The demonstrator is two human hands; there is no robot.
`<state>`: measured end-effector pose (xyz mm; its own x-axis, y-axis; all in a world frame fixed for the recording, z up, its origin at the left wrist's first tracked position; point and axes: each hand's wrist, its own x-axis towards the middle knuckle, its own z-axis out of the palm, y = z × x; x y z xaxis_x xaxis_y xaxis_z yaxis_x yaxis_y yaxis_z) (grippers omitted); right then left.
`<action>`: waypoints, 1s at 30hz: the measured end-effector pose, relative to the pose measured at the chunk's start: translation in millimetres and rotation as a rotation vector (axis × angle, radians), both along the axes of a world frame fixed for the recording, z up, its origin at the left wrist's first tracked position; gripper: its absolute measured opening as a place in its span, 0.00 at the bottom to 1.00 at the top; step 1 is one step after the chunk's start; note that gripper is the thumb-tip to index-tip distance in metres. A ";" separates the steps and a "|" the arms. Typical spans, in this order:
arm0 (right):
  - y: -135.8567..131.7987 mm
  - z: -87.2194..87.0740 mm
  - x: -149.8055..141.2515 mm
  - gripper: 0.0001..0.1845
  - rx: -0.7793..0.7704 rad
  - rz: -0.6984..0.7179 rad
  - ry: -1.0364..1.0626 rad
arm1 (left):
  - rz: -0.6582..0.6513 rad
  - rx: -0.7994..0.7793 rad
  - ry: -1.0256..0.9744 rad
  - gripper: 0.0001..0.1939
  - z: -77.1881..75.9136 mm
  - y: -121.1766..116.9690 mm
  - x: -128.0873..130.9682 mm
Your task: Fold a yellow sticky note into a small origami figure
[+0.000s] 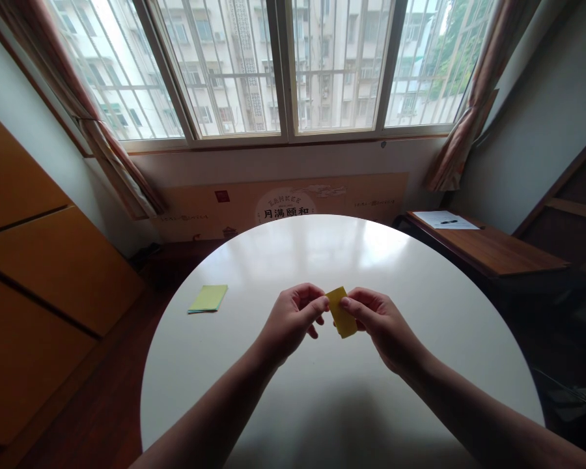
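A small folded piece of yellow paper [342,316] is held up over the white round table [215,391], slightly tilted. My right hand [383,326] pinches it from the right, thumb on its near face. On the other side, my left hand [293,319] grips the paper's upper left edge between thumb and forefinger, its lower fingers curled loosely below. A stack of square coloured paper [208,298], yellow-green on top, lies on the table to the left of my hands.
Beyond the table stand a printed banner board [200,208] and barred windows [288,71]. At right, a wooden side desk [508,247] bears a white sheet [444,219] with a pen [449,222]. Orange-brown cabinets [39,280] stand at left.
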<state>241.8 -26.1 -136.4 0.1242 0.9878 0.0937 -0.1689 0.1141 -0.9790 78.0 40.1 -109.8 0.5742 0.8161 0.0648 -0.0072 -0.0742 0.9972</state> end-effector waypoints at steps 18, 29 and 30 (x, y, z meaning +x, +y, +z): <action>0.7 5.7 2.4 0.17 -0.007 0.162 -0.196 | 0.029 0.051 0.052 0.13 1.6 5.8 -4.1; 8.7 5.1 15.8 0.18 -0.016 -0.015 -0.153 | 0.407 -0.151 -0.265 0.16 9.8 20.5 -14.7; 8.8 3.9 13.2 0.19 -0.019 -0.007 -0.147 | 0.399 -0.169 -0.274 0.16 8.4 18.1 -12.5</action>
